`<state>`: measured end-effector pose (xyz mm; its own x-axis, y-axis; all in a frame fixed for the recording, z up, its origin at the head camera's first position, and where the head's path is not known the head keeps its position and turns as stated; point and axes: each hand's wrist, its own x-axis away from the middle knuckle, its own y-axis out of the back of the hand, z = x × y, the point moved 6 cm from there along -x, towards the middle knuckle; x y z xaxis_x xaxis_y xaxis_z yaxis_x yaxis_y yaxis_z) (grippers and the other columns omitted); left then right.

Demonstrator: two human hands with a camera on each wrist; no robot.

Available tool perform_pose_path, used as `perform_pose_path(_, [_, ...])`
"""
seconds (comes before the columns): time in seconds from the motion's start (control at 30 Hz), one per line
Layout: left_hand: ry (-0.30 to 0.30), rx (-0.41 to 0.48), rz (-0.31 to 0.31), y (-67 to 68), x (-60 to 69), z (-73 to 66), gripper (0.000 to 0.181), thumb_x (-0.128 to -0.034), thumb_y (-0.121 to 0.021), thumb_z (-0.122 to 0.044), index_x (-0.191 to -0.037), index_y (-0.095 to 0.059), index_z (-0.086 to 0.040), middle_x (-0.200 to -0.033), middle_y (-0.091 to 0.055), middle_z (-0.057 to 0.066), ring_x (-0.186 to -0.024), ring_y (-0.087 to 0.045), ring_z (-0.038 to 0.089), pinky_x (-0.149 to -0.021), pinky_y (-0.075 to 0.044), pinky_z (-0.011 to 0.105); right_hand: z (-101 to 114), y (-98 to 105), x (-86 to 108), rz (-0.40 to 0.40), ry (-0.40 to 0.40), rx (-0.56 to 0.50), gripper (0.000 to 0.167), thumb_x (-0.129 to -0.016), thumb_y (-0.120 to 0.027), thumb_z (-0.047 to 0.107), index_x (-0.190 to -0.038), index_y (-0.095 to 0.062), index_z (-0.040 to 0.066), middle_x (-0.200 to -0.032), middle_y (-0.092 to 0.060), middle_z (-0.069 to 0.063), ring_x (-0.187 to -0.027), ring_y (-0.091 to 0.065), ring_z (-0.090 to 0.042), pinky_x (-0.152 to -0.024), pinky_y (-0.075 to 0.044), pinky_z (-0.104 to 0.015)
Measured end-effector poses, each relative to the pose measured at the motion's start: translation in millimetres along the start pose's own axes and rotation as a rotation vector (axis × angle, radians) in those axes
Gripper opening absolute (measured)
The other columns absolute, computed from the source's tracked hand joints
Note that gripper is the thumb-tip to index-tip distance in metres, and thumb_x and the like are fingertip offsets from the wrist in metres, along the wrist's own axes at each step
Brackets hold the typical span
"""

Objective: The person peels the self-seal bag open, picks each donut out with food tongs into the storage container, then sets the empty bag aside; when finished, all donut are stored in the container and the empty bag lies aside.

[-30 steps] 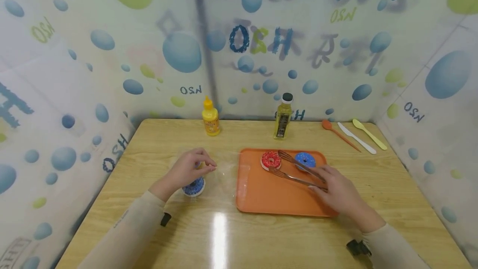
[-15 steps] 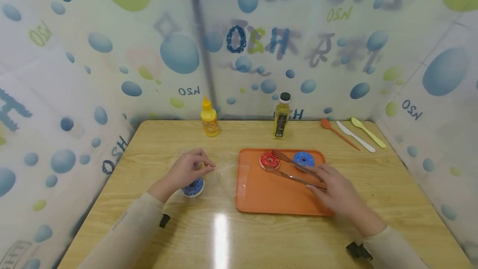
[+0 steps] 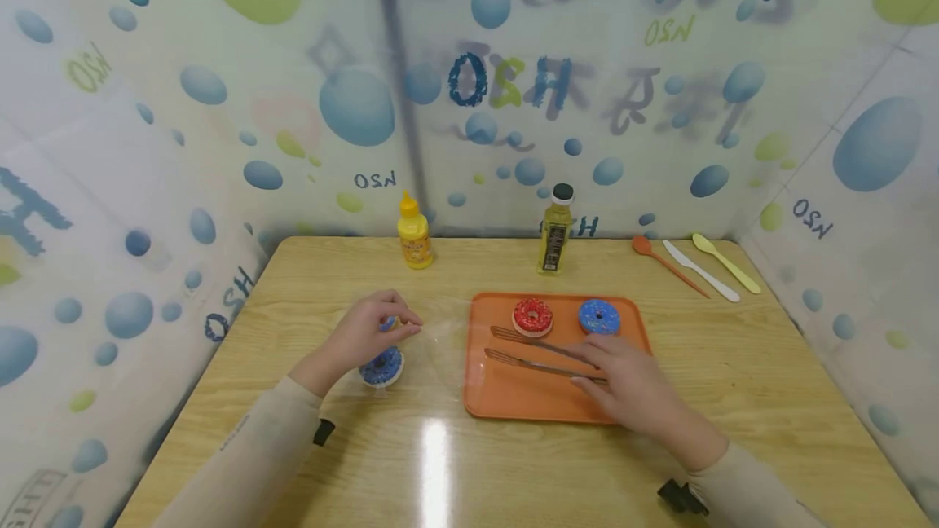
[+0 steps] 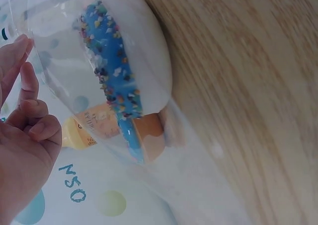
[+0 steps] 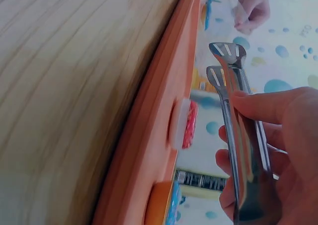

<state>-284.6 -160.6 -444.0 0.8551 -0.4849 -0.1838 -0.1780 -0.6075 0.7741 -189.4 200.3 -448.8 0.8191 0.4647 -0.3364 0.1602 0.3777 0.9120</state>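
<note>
My left hand (image 3: pixel 370 331) pinches the edge of a clear plastic bag (image 3: pixel 438 353) that lies left of the tray. Inside the bag is a blue sprinkled donut (image 3: pixel 381 367); a second blue one (image 3: pixel 388 323) is mostly hidden behind my fingers. In my right hand (image 3: pixel 623 385) I hold metal tongs (image 3: pixel 539 367) above the orange tray (image 3: pixel 513 402), their tips apart with nothing between them. Behind the tongs, a red donut (image 3: pixel 532 318) and a blue donut (image 3: pixel 599 317) rest apart on the tray.
At the back of the table stand a yellow squeeze bottle (image 3: pixel 415 235) and a green-capped bottle (image 3: pixel 555 231). A red spoon (image 3: pixel 663 263), a white knife (image 3: pixel 700 270) and a yellow-green spoon (image 3: pixel 726 263) lie at the back right. Patterned curtains surround the table.
My right hand has drawn the tongs away from the red donut, to the left and nearer me. The red donut stays on the tray. My left hand keeps its place at the bag.
</note>
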Motion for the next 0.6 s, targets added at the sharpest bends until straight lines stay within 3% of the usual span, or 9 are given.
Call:
perform_pose_path(0.17, [-0.001, 0.010, -0.003, 0.5, -0.3, -0.2, 0.013, -0.0953, -0.077, -0.025, -0.103, -0.082, -0.016, -0.095, -0.065, -0.008, -0.087, -0.059, 0.016, -0.078, -0.052, 0.045, 11.6, -7.8, -7.2, -0.003, 0.037, 0.021, 0.041, -0.088, -0.084, 0.035, -0.126, -0.073, 0.022, -0.115, -0.070, 0.006, -0.102, -0.068, -0.014, -0.079, -0.058, -0.038])
perform_pose_path(0.27, [-0.005, 0.007, -0.008, 0.8, -0.2, 0.4, 0.013, -0.0954, -0.077, -0.026, -0.103, -0.081, -0.016, -0.096, -0.065, -0.008, -0.087, -0.059, 0.017, -0.076, -0.052, 0.042, 17.6, -11.7, -12.1, 0.000, 0.037, 0.026, 0.040, -0.088, -0.083, 0.037, -0.124, -0.074, 0.025, -0.114, -0.070, 0.008, -0.098, -0.068, -0.011, -0.075, -0.058, -0.036])
perform_pose_path(0.43, [-0.019, 0.001, -0.028, 2.0, -0.3, 0.7, 0.012, -0.0949, -0.077, -0.025, -0.102, -0.081, -0.017, -0.095, -0.065, -0.008, -0.082, -0.054, 0.016, -0.070, -0.045, 0.029, 27.5, -20.0, -24.2, 0.045, 0.037, 0.016, 0.040, -0.090, -0.081, 0.038, -0.126, -0.073, 0.025, -0.121, -0.071, 0.005, -0.106, -0.069, -0.013, -0.087, -0.059, -0.039])
perform_pose_path(0.6, [-0.031, 0.015, -0.031, 2.0, -2.0, -0.5, 0.013, -0.0949, -0.077, -0.025, -0.103, -0.081, -0.016, -0.094, -0.065, -0.007, -0.081, -0.055, 0.019, -0.070, -0.045, 0.028, 37.7, -28.4, -37.2, 0.077, 0.063, -0.019, 0.040, -0.091, -0.080, 0.035, -0.128, -0.072, 0.021, -0.130, -0.071, -0.004, -0.119, -0.068, -0.023, -0.098, -0.056, -0.044])
